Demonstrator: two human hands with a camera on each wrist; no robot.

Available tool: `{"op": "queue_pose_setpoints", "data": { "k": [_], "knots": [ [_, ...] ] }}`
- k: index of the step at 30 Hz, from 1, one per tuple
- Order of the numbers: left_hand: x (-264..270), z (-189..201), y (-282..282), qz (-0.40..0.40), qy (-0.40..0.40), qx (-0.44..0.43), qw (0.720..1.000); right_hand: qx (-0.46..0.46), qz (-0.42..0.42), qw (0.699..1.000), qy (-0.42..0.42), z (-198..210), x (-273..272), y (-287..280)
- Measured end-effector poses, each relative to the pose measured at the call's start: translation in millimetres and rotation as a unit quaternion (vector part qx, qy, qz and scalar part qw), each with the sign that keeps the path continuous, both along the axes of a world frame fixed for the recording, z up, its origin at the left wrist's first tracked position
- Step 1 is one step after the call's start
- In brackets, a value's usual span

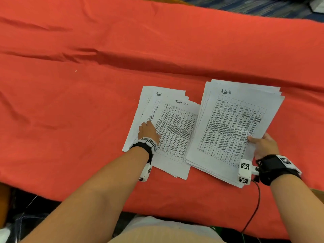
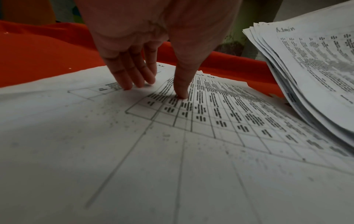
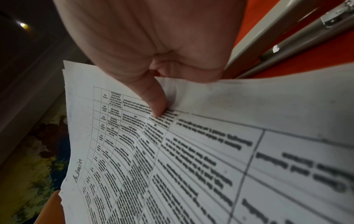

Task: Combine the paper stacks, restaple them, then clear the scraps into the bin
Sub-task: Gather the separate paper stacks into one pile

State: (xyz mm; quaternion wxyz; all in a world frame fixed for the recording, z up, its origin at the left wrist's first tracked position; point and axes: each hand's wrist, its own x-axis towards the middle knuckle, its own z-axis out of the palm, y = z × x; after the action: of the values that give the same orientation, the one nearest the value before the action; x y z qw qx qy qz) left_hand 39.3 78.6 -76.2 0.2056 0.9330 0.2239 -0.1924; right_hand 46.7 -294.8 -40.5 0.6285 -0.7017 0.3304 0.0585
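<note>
The red cloth point(image 1: 87, 102) spreads out well past both hands, and on it, directly under and ahead of them, are the two sets of printed sheets the task wants joined. The larger is the thick stack headed "Admin" point(image 1: 233, 127), which lies at the right hand point(image 1: 264, 146) and reaches away from it up and to that hand's left; its long axis runs away from the person, tipped a little to the right at the far end. That hand grips the stack's near right edge, thumb pressed on the top sheet and, as the right wrist view suggests, the other fingers tucked beneath, so this edge appears raised off the cloth while the stack's left edge overlaps the neighbouring sheets. Those are the loose fanned sheets headed "Task list" point(image 1: 175, 130), which sit under the left hand point(image 1: 148, 131) and extend to its right, toward the thick stack, their long axis roughly parallel to it. The left hand is flat and spread, straight fingertips point(image 2: 180, 94) pressing down on the paper, pinning it and gripping nothing. So the coming move, as I judge it, turns on this: the held stack lies just right of the pinned sheets, long edges side by side and already overlapping, and the right hand is the one placed to carry it leftward onto them.
</note>
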Motion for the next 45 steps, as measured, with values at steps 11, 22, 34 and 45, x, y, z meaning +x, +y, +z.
{"op": "queue_pose_setpoints", "data": {
  "k": [11, 22, 34, 45],
  "knots": [
    [4.3, 6.6, 7.9, -0.007, -0.053, -0.044, 0.998, -0.008, 0.019, 1.000, 0.005, 8.6, -0.1, 10.2],
    [-4.4, 4.6, 11.1, -0.026, -0.103, -0.015, 0.994, 0.003, 0.011, 1.000, 0.010, 11.5, 0.0, 13.6],
    [0.2, -3.4, 23.7, 0.003, -0.071, -0.032, 0.997, 0.015, 0.017, 1.000, 0.011, 18.2, -1.1, 21.2],
    [9.3, 7.4, 31.6, 0.008, 0.014, -0.003, 1.000, 0.018, 0.028, 0.999, 0.021, 24.6, -1.4, 28.1]
  ]
}}
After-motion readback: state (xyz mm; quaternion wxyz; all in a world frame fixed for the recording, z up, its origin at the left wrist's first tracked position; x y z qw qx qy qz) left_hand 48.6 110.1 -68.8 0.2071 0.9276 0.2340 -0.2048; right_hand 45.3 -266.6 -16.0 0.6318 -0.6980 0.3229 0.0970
